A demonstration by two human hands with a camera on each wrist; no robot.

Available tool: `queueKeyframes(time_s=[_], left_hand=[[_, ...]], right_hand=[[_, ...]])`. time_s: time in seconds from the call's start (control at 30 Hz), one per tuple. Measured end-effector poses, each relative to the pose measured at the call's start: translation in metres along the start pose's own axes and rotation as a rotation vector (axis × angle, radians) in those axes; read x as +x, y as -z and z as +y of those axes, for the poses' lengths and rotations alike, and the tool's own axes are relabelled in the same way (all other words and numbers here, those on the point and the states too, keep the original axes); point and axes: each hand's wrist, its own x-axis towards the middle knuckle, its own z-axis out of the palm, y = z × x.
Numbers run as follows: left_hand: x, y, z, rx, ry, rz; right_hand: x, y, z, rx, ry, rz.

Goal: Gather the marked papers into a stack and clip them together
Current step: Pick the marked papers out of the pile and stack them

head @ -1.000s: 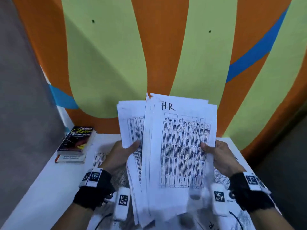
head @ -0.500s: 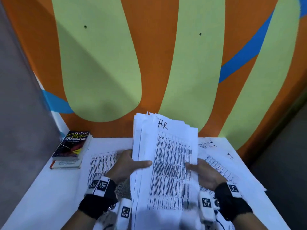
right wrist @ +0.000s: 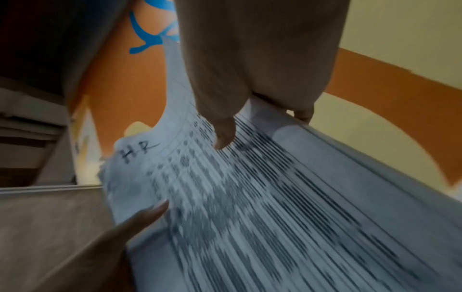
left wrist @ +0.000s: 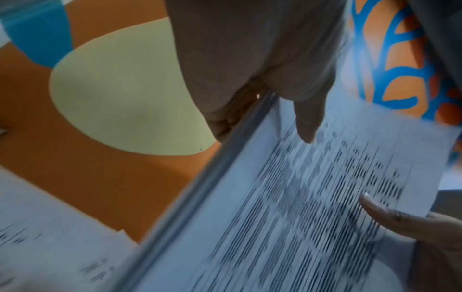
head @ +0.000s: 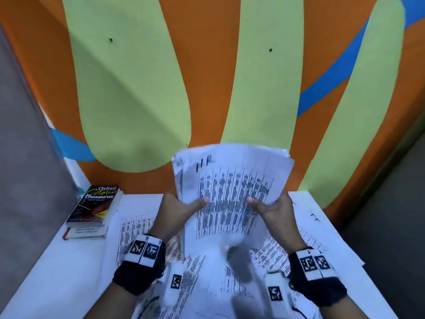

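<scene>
Striped wall [head: 207, 65] behind; both hands (left hand [head: 179, 210], right hand [head: 273, 210]) pinch the paper stack [head: 232, 194] above table [head: 57, 268], book [head: 94, 206] aside.

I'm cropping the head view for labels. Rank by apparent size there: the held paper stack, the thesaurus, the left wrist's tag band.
Largest to smallest in the head view:
1. held paper stack, though it is raised nearer the camera
2. thesaurus
3. left wrist's tag band, nearer the camera, yet smallest

Both hands grip the stack: left, right.

Oxford thesaurus [head: 93, 204] atop another book [head: 86, 233] at the table's [head: 46, 272] left edge
</scene>
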Motion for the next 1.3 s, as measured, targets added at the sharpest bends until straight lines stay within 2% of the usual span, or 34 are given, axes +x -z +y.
queueKeyframes(time_s=[0.1, 0.27, 0.4, 0.47, 0.53, 0.6, 0.77, 0.8, 0.9, 1.03, 1.07, 1.2, 1.3], left_hand=[[-0.008, -0.008, -0.007, 0.025, -0.053, -0.017], [-0.004, -0.019, -0.010, 0.014, 0.079, 0.079], [0.008, -0.016, -0.005, 0.001, 0.086, 0.114], [0.007, -0.018, -0.006, -0.030, 0.069, 0.092], [0.003, -0.022, -0.017, 0.018, 0.126, 0.067], [-0.002, -0.029, -0.019, 0.050, 0.103, 0.035], [0.003, -0.032, -0.009, 0.210, 0.035, 0.189], [0.005, -0.033, -0.010, 0.238, 0.023, 0.179], [0.002, -0.035, -0.016, 0.269, -0.019, 0.083], [0.002, -0.017, -0.016, 0.250, -0.027, 0.183], [0.003, -0.010, -0.014, 0.272, -0.038, 0.221], [0.002, 0.012, 0.010, 0.323, -0.052, 0.325], [0.000, 0.023, 0.014, 0.329, -0.042, 0.394]], right_hand=[[-0.006, 0.006, 0.010, -0.010, -0.037, -0.045], [-0.005, 0.000, 0.012, -0.220, 0.021, 0.008], [0.002, -0.003, -0.006, -0.151, 0.113, 0.027], [0.006, 0.001, 0.000, -0.119, 0.069, 0.004], [0.006, 0.003, 0.014, -0.217, -0.031, -0.046], [0.004, 0.002, 0.025, -0.320, -0.092, -0.083], [0.008, 0.000, 0.026, -0.370, -0.068, -0.058], [0.008, -0.001, 0.026, -0.378, -0.068, -0.080], [0.001, -0.002, 0.038, -0.517, -0.155, -0.263], [-0.009, 0.020, 0.073, -1.113, -0.271, -0.612], [-0.010, 0.026, 0.082, -1.179, -0.270, -0.711], [-0.008, 0.033, 0.103, -1.156, -0.254, -1.014], [-0.005, 0.030, 0.113, -1.144, -0.323, -1.061]])
